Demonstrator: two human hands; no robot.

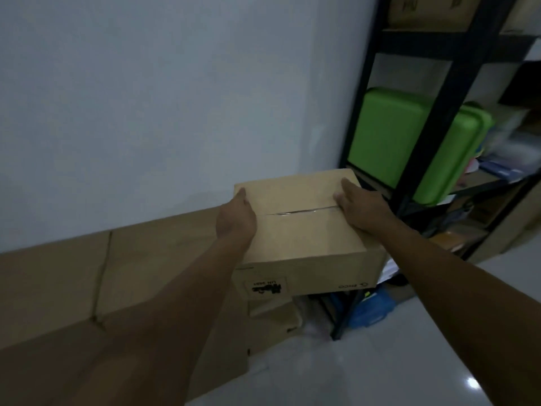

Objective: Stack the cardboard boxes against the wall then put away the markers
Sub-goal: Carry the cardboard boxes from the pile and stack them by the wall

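A plain tan cardboard box [304, 230], taped along its top seam, is gripped at its 2 sides by the left hand [235, 216] and right hand [361, 206].

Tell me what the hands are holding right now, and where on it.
Both hold the small cardboard box at its top side edges: left hand on the left edge, right hand on the right edge, near the taped seam.
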